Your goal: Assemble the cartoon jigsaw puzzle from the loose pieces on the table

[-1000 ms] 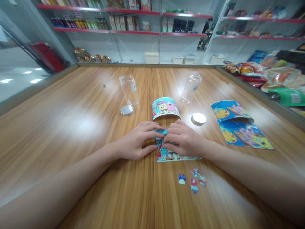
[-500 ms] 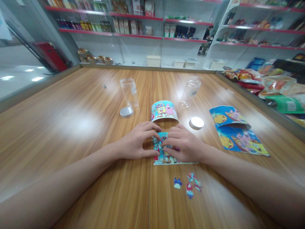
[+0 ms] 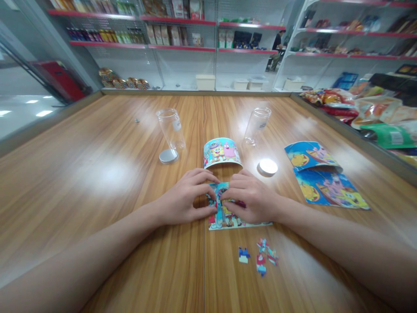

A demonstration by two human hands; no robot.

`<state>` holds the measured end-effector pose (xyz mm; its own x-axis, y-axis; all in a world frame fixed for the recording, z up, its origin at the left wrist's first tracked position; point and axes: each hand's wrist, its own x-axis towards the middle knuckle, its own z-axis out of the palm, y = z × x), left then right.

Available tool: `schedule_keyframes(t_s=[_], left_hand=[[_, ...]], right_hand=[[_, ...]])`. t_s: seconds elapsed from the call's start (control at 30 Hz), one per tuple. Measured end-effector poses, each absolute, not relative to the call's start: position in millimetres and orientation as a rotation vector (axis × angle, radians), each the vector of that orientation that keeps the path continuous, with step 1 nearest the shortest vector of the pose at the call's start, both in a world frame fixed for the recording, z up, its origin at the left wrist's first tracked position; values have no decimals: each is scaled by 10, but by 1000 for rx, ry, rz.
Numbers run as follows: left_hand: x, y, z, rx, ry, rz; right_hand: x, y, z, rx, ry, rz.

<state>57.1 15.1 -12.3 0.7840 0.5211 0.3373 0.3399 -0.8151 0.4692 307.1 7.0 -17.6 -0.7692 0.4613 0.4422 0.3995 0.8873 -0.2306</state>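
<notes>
A partly assembled cartoon jigsaw puzzle (image 3: 224, 215) lies flat on the wooden table (image 3: 107, 174) in front of me. My left hand (image 3: 184, 200) rests on its left edge, fingers curled with the tips pressing on the pieces. My right hand (image 3: 249, 198) lies over its right part, fingers bent and pinching down on a piece at the middle. Both sets of fingertips meet over the puzzle's top. Several loose puzzle pieces (image 3: 260, 255) lie just nearer to me. A curled cartoon picture sheet (image 3: 221, 152) stands right behind my hands.
Two clear plastic jars (image 3: 171, 128) (image 3: 257, 125) stand behind, each with a silver lid (image 3: 168, 156) (image 3: 267, 166) lying beside it. Two cartoon sheets (image 3: 322, 178) lie at the right. Snack bags (image 3: 374, 108) line the right edge; store shelves stand behind.
My hands have stayed on the puzzle, fingertips shifting slightly over its upper pieces. The view has moved a little.
</notes>
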Motion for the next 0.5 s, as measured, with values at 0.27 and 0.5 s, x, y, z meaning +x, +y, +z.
schedule_keyframes(t_s=[0.27, 0.5], left_hand=[[562, 160, -113, 2565, 646, 662], [625, 125, -82, 2478, 697, 731]], right_hand=[[3121, 17, -187, -614, -2584, 124], [3085, 18, -211, -564, -2586, 84]])
